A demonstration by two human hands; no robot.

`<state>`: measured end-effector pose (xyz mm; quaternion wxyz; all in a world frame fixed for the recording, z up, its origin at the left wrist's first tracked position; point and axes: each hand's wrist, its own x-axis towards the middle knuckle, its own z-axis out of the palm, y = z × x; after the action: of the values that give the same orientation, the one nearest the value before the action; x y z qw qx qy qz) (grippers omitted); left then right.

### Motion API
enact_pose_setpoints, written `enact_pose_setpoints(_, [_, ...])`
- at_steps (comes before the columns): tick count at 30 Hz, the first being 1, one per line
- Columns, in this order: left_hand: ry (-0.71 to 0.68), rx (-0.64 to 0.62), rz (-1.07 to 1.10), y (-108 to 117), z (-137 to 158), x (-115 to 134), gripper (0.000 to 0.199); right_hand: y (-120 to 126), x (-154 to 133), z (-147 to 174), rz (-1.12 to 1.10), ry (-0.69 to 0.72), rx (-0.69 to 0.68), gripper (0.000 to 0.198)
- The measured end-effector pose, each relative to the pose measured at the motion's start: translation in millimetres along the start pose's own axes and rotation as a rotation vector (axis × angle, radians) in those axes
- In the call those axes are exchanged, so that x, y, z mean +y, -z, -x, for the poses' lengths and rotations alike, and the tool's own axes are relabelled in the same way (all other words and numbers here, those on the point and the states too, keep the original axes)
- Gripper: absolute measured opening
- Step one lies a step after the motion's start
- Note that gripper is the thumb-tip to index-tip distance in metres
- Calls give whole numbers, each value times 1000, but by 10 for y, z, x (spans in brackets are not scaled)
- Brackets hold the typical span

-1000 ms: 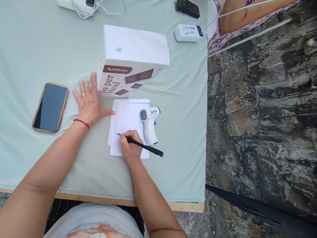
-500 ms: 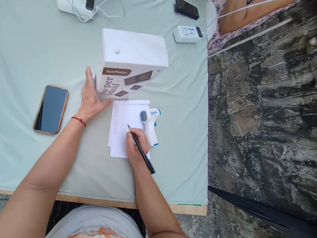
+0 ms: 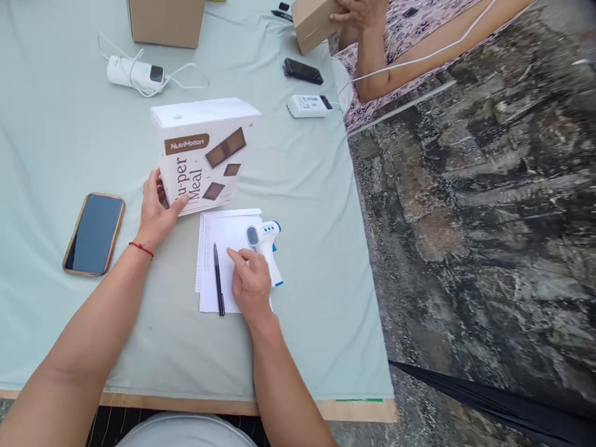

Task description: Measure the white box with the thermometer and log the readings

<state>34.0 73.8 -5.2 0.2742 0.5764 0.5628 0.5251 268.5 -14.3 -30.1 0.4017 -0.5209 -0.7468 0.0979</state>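
Note:
My left hand grips the lower left edge of a white NutriMotion box, its thumb on the front face; the box stands upright, tilted slightly. My right hand is over the sheets of paper, holding nothing, with the index finger stretched out and the others curled. A black pen lies on the paper just left of that hand. Beside the paper's right edge lies a white and blue infrared thermometer, partly behind my right hand. Small writing runs down the paper's left side.
A phone lies left of my left hand. Farther back are a white device with a cable, a brown carton, a black device and a white device. Another person's hand holds a cardboard box at the back right.
The pen has left my right hand and now lies on the paper. My left hand has closed on the white box, which is turned and tilted. The view has shifted, showing more at the back.

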Motion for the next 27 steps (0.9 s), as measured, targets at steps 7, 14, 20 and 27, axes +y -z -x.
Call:
enact_pose_setpoints(7, [70,4,205,16,12,139,71,123,375,-14,278,-465,58,57])
enact_pose_setpoints(14, [93,-79,66,-47,89,97,73,108,51,-37,-279,-557,178,46])
enact_pose_setpoints(20, [53,-74,-20,-54,97,110,69,-51,-423,-112,-1027,-618,-9,39])
enact_pose_setpoints(27, [-13,-138,19,-48,107,112,74,-147,-388,-220,-1019,-658,-54,41])
